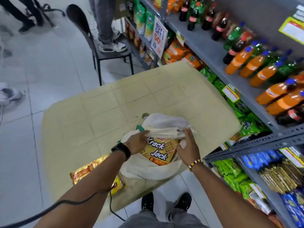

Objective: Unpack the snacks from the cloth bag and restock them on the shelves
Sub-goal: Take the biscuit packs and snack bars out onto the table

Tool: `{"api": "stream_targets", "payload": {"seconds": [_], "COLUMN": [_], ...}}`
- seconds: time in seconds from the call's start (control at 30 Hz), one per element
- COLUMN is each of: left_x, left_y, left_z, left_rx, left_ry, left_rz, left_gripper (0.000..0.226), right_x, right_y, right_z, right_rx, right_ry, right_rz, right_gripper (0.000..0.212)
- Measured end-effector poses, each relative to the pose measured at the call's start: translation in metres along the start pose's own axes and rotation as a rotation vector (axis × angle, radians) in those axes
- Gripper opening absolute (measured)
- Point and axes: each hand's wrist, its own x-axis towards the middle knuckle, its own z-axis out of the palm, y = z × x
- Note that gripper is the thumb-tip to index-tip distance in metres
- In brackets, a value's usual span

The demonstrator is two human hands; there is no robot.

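Gold foil packs lie nearest on the counter, at its near left corner, partly under the left forearm and just beside the cloth bag. The bag slumps at the near edge with its mouth turned up and toward the person, and the Krack Jack pack shows inside that opening, face up, its long axis running from near right to far left, tilted across the mouth. The left hand is at the pack's far left end, its fingers curled and pinching the bag's upper lip, lifting cloth off the pack. The right hand sits on the bag's right rim, fingers spread and pressing cloth down beside the pack's right edge; whether any fingertip touches the pack itself I cannot tell. So the pack lies between the two hands, below and nearer than the left fingers, left of the right ones. The right hand looks better placed to slide under the near right end and draw it out toward the shelves, which stand close on the right, beyond the bag.
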Motion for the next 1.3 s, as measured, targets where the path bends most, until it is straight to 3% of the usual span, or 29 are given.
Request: {"api": "stream_targets", "payload": {"seconds": [0.1, 0.2, 0.3, 0.43, 0.57, 0.67, 0.73, 0.83, 0.9, 1.07, 1.3], "left_x": [0.022, 0.038, 0.049, 0.064, 0.068, 0.058, 0.047, 0.032, 0.029, 0.02, -0.011], "left_y": [0.013, 0.018, 0.017, 0.015, 0.012, 0.002, -0.011, -0.03, -0.04, -0.03, -0.036], "left_z": [-0.003, -0.009, -0.013, -0.014, -0.013, -0.007, 0.002, 0.016, 0.02, 0.012, 0.015], "left_rx": [0.113, 0.076, 0.039, -0.018, -0.339, -0.658, -0.73, -0.643, -0.628, -0.611, -0.63], "left_ry": [0.078, 0.193, 0.168, 0.085, 0.089, 0.227, 0.267, 0.251, 0.208, -0.002, 0.0], "left_rz": [0.036, 0.09, 0.075, 0.039, 0.102, 0.008, -0.051, -0.131, -0.167, -0.16, -0.079], "left_gripper": [0.058, 0.062, 0.062, 0.058, 0.057, 0.045, 0.049, 0.048, 0.046, 0.044, 0.047], "right_x": [0.016, 0.034, 0.05, 0.059, 0.055, 0.026, 0.0, -0.025, -0.028, -0.018, -0.054], "right_y": [0.009, 0.015, 0.021, 0.027, 0.015, 0.001, 0.001, 0.017, 0.025, 0.016, 0.002], "right_z": [-0.011, -0.018, -0.023, -0.025, -0.027, -0.011, 0.011, 0.036, 0.044, 0.045, 0.043], "right_rx": [-0.125, -0.147, -0.196, -0.249, -0.278, -0.054, 0.128, 0.362, 0.529, 0.838, 0.954], "right_ry": [-0.06, -0.106, -0.184, -0.085, 0.037, 0.08, 0.005, -0.071, -0.094, -0.158, -0.172], "right_rz": [-0.046, -0.091, -0.088, -0.107, -0.24, -0.21, -0.012, 0.394, 0.54, 0.487, 0.381], "right_gripper": [0.078, 0.074, 0.061, 0.023, 0.011, 0.013, 0.017, 0.013, 0.025, 0.038, 0.056]}}
